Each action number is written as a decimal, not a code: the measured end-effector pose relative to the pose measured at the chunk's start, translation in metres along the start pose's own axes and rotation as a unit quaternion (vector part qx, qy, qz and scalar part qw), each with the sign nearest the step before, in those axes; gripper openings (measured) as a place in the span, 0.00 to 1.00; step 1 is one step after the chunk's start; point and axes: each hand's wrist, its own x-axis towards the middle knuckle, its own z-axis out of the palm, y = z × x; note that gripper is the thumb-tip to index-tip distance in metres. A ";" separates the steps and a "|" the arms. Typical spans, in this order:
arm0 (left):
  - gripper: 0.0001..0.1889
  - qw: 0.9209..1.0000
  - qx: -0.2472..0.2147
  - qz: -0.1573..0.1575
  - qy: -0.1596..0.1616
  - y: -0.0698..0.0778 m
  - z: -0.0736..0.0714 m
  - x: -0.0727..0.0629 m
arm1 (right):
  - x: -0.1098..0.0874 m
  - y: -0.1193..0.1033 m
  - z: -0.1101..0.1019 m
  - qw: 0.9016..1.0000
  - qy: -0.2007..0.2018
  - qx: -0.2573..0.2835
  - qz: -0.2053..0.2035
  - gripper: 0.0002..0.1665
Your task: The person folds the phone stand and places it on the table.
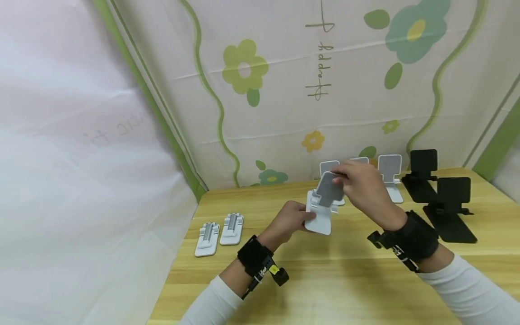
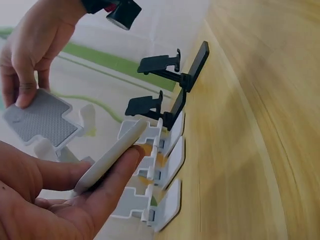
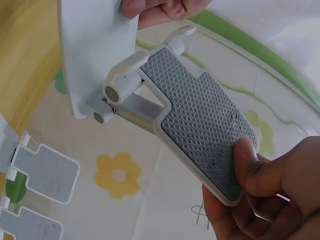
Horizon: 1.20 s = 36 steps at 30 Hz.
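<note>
A white folding phone stand (image 1: 321, 219) with a grey textured pad is held up off the table between both hands. My left hand (image 1: 289, 221) grips its flat base, thumb on one face and fingers beneath, as the left wrist view shows. With thumb and fingers my right hand (image 1: 363, 189) pinches the far end of the grey-padded back plate (image 3: 200, 125). That plate stands tilted away from the base, and the hinged arm (image 3: 140, 110) between them is partly unfolded. Two small lip hooks (image 3: 127, 70) jut out near the plate's lower end.
Two folded white stands (image 1: 207, 239) lie at the table's left. Behind my hands, unfolded white stands (image 1: 390, 169) line the back edge. Two unfolded black stands (image 1: 452, 192) are at the right. A flowered curtain (image 1: 276, 113) hangs behind the wooden table (image 1: 325, 289).
</note>
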 end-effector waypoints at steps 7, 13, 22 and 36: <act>0.15 0.999 -0.031 -0.004 0.028 0.000 -0.009 -0.001 | 0.007 -0.002 0.003 0.998 -0.028 0.043 0.037 0.16; 0.16 0.996 -0.080 0.005 0.038 0.002 -0.018 -0.004 | 0.012 0.007 0.006 0.967 -0.125 0.181 0.127 0.48; 0.17 0.989 -0.146 0.003 -0.009 0.012 -0.017 -0.012 | 0.016 0.014 0.024 0.925 -0.192 0.292 0.146 0.39; 0.17 0.989 -0.146 -0.004 -0.014 0.016 -0.008 -0.017 | 0.013 0.011 0.035 0.972 -0.061 0.188 0.124 0.26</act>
